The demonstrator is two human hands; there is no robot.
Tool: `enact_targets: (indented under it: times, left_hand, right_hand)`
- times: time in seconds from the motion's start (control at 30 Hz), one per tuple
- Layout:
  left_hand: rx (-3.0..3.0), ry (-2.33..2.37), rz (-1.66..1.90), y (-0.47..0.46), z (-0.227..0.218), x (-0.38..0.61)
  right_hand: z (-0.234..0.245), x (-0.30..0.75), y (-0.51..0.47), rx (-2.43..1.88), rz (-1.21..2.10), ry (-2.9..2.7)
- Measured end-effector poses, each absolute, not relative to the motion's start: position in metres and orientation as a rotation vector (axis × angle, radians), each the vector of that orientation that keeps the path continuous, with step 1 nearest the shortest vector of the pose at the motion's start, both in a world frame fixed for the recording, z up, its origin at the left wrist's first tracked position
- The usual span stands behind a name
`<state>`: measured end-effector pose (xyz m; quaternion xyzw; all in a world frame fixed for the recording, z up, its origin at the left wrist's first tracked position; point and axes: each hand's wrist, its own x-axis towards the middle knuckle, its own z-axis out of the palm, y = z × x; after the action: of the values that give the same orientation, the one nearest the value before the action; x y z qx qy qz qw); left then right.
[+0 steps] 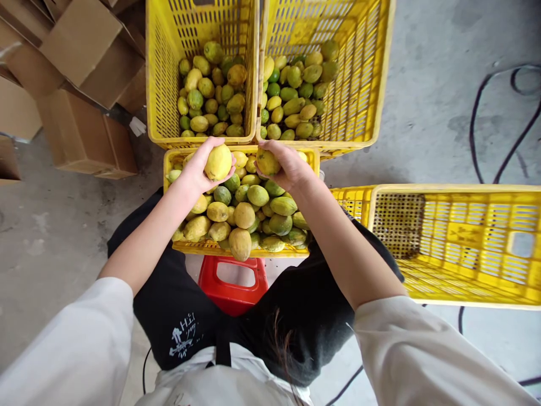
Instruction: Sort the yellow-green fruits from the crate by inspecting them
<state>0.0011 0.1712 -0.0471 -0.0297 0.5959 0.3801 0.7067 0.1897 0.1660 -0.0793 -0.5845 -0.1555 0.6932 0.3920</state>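
My left hand [198, 169] is closed around a pale yellow fruit [218, 162], held palm up over the far edge of a full yellow crate [175, 246] between my knees. Beside it, my right hand [288, 166] grips another yellow-green fruit [267, 162] from above. Under both hands the crate is heaped with several green and yellow fruits [245, 214]. Just beyond my hands stand two more yellow crates, the left crate [157, 84] and the right crate [380, 84], each partly filled with the same fruit.
A yellow crate [465, 242] with nothing in it stands at my right. A red stool [232, 282] shows between my legs. Cardboard boxes [80, 73] are piled at the upper left. Dark cables [502, 146] snake over the concrete floor at the right.
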Motion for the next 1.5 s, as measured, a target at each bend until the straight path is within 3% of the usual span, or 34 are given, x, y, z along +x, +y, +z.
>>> enact_targets:
  times: [0.47,1.1,1.5]
  left_hand:
    - [-0.104,1.301,0.839,0.163,-0.02,0.02]
    - [-0.081,1.457,0.826,0.164,-0.051,0.015]
    - [-0.054,1.405,0.785,0.167,-0.043,0.022]
  right_hand:
    - [-0.061,0.182,0.172,-1.605,1.738,-0.094]
    - [-0.064,0.181,0.172,-1.533,1.762,-0.085]
    - [-0.086,0.18,0.172,-1.527,1.751,-0.238]
